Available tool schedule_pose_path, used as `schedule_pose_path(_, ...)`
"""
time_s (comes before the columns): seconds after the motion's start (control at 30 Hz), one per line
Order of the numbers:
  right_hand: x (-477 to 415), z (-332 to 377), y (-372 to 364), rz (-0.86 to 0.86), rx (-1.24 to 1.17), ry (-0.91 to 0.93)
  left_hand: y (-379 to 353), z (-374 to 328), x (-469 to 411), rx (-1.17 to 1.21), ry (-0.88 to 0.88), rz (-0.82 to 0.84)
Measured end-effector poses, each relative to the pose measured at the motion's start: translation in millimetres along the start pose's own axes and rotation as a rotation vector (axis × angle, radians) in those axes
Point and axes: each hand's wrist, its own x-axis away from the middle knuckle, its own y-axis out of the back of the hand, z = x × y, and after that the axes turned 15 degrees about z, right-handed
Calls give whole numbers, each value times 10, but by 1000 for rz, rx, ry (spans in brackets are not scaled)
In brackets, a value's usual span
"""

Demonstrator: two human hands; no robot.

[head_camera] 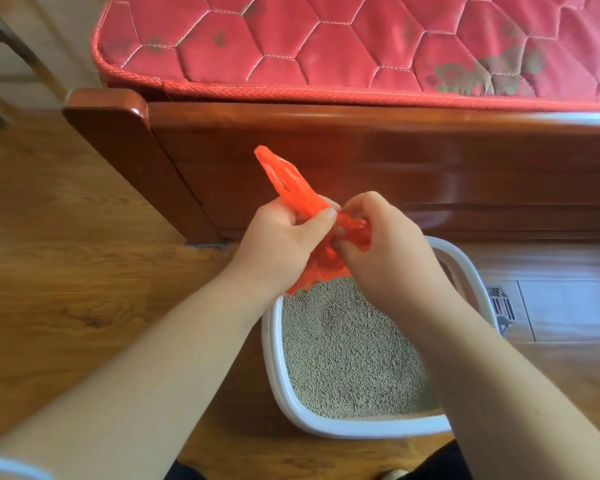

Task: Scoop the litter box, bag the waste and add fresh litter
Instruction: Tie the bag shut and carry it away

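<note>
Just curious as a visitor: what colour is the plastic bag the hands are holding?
Bright orange-red. The head view shows the plastic bag held above the white litter box.

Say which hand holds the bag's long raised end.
The left hand grips the orange bag below its long end; the right hand pinches bunched plastic.

You're over a warm-brown wood-plank floor (66,278). Ahead of you is a glossy reddish wooden bed frame (326,161), with a rounded corner post (118,133) at its left end. A red quilted mattress (326,39) sits on top, with hexagon stitching and a faded floral print. There's a pale wall (66,36) top left, with a dark slanted furniture leg (11,39) in front. Bright glare hits the frame's top edge, far right.
</note>
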Motion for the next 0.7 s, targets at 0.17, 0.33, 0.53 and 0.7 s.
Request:
schedule_pose_path(0.17, 60, 84, 78, 75, -20, -43, 45, 65, -14, -163, -41, -28)
schedule_pose_path(0.33, 140, 173, 107, 69, 209, -31, 80, 55, -32, -58, -8, -132)
schedule_pose_path(0.53, 223, 175, 315, -23, -111, 98, 162, -103, -26, 209, -85, -236)
schedule_pose_path(0.7, 312, 44, 303, 254, -34, 83, 351, 6, -42, 390, 37, -302)
